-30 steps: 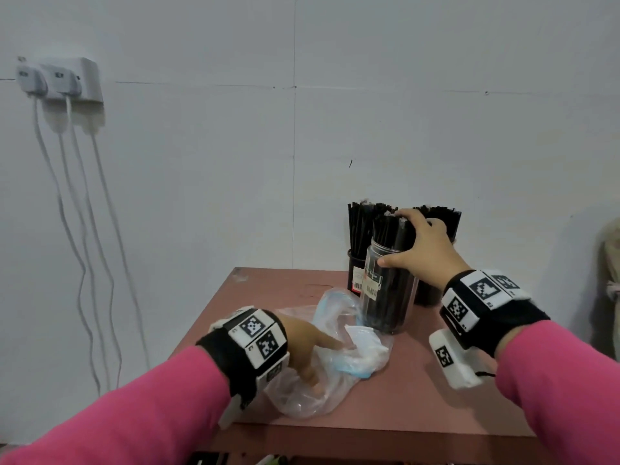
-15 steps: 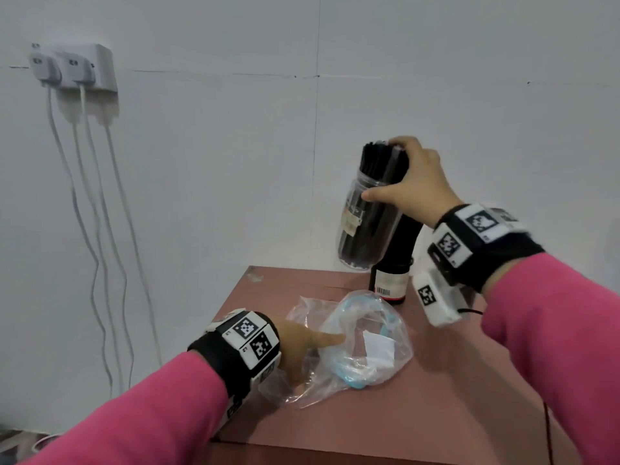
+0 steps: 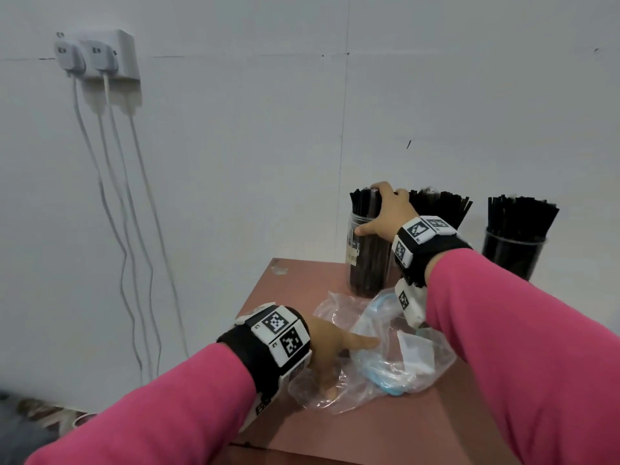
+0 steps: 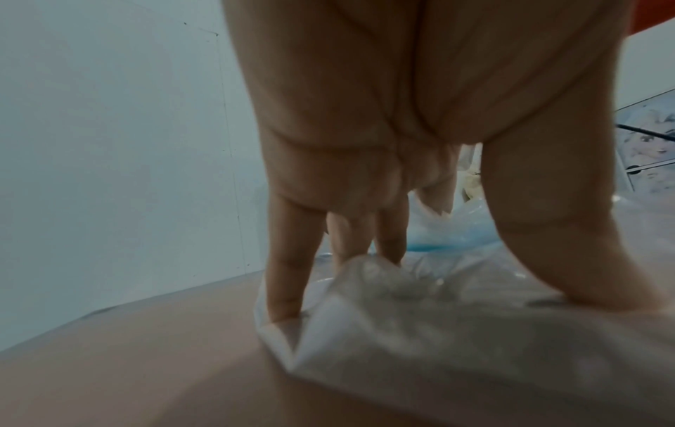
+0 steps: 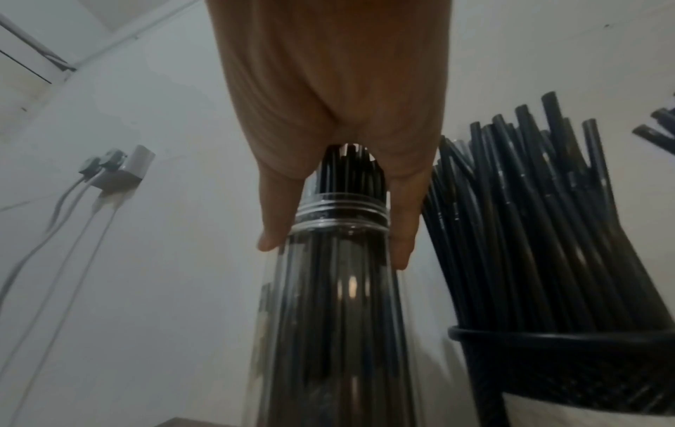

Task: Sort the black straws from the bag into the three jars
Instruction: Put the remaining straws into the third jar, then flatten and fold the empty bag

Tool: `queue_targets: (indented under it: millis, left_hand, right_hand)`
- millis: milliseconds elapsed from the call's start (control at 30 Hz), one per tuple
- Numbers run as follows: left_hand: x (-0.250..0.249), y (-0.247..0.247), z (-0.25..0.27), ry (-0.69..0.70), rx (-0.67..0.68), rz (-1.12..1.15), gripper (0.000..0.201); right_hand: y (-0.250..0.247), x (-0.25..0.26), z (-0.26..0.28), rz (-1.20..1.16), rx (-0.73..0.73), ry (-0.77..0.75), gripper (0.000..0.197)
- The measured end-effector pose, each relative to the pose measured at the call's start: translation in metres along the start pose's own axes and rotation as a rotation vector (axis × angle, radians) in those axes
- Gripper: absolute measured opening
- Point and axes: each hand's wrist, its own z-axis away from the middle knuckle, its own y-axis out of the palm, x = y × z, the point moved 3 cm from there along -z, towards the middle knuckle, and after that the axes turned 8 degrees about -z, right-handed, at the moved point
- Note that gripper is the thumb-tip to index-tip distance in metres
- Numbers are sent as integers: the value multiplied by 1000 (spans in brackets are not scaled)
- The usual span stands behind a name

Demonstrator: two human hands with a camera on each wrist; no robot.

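A clear jar (image 3: 367,253) (image 5: 339,303) full of black straws stands upright at the back left of the brown table (image 3: 369,427). My right hand (image 3: 382,213) (image 5: 334,251) grips it from above around the rim and the straw tops. A second container of straws (image 3: 439,204) (image 5: 548,289) stands just right of it, half hidden by my wrist, and a third jar (image 3: 513,253) stands farther right. The crumpled clear bag (image 3: 399,347) (image 4: 402,346) lies in front. My left hand (image 3: 339,347) (image 4: 434,297) presses it down with straight, spread fingers. No straws show in the bag.
The white wall rises right behind the jars. A wall socket (image 3: 100,55) with white cables (image 3: 124,229) hangs left of the table. The table's left edge runs close to my left wrist. A blue-tinted inner wrapper (image 3: 385,374) lies inside the bag.
The clear jar went up off the table in my right hand and has come down farther back, left of the other two containers. My left hand has stayed on the bag.
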Motion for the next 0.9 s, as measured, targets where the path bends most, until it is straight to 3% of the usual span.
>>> queue_targets:
  millis: [400,500,633,700,767,900]
  left_hand:
    - [-7,-2,8,-14,-12,4,99]
    - [-8,-1,10,-23,-9,4,98]
    - [-9,0,12,-21,-11,25,98]
    - [-11,-1,15,-16,-24,14,97]
    - [-11,0,16,-12,-36,2,95]
    - [-10,1,17,-23,-77,6,94]
  right_hand:
    - [-26,8,20,78,42,-20,107]
    - [-45,20,31,123,35,-57,94]
    - [-64,30,57,122,31,-121,53]
    - [-63,30,75,123,136,-125,27]
    - [-53,24,99,156,344,-83,2]
    - [-19,6,153,282,759,12,28]
